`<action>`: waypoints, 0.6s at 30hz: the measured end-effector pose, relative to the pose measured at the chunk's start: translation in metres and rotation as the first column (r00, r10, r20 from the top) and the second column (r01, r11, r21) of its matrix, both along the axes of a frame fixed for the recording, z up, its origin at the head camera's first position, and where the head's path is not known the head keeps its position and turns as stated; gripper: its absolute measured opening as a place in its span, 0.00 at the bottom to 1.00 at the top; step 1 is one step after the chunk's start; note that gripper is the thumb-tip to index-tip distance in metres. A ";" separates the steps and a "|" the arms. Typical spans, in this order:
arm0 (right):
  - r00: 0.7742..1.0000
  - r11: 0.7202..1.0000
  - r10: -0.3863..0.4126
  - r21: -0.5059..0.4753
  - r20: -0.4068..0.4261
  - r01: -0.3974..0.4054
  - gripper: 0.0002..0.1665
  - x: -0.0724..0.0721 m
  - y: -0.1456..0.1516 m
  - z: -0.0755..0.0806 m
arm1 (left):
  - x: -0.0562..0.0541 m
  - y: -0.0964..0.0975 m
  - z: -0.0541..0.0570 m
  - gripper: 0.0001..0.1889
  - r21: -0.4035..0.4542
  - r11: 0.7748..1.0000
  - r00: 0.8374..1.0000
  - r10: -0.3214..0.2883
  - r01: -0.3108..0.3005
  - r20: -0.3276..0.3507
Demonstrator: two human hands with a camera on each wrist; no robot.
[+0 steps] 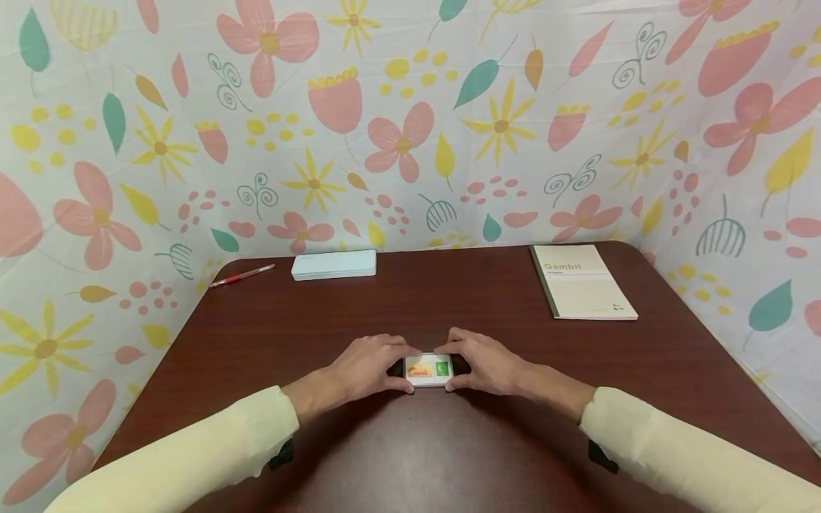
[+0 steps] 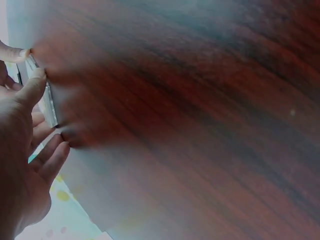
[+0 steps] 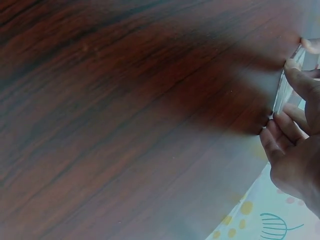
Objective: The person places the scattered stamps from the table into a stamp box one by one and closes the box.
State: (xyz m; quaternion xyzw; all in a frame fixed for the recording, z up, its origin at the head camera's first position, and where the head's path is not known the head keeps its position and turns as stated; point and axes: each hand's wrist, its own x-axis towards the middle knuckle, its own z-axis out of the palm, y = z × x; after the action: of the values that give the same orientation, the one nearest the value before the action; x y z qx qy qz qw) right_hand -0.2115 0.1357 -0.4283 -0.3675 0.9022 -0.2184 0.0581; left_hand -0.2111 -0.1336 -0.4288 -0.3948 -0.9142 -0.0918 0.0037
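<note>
A small flat white pack of cards (image 1: 420, 371), with an orange picture and a green one on top, lies at the middle of the dark wooden table (image 1: 410, 442). My left hand (image 1: 362, 367) pinches its left end, thumb at the near edge and forefinger at the far edge. In mirror fashion my right hand (image 1: 494, 365) pinches the right end. The left wrist view shows the pack's thin side (image 2: 49, 102) beside the left thumb. From the right wrist, the same pack (image 3: 283, 92) appears edge-on by the right thumb. Whether it is boxed or loose I cannot tell.
Along the back of the table lie a red pen (image 1: 242, 276) and a pale blue case (image 1: 334, 264). A notebook (image 1: 582, 281) marked "Gambit" lies at the back right. Flower-printed cloth (image 1: 410, 199) hangs behind the table and at both sides.
</note>
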 end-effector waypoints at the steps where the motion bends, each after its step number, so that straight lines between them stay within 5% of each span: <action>1: 1.000 1.000 -0.001 -0.004 0.002 0.001 0.35 0.000 0.000 0.000 | 0.001 0.001 0.001 0.31 -0.012 1.000 1.000 -0.001 0.001 0.003; 8: 1.000 1.000 -0.005 -0.029 0.021 0.006 0.35 0.001 0.001 -0.001 | 0.005 0.001 0.005 0.32 -0.069 0.998 1.000 0.015 -0.014 0.020; 18: 0.999 0.995 0.011 -0.099 0.049 -0.007 0.38 0.002 0.003 -0.003 | 0.010 -0.006 0.003 0.35 -0.020 0.999 0.997 0.051 -0.050 0.054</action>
State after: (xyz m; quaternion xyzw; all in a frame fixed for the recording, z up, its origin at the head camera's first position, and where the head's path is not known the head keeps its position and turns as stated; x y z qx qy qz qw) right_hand -0.2097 0.1388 -0.4313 -0.3684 0.8869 -0.2715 0.0630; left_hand -0.2012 -0.1391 -0.4257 -0.3690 -0.9244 -0.0938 -0.0225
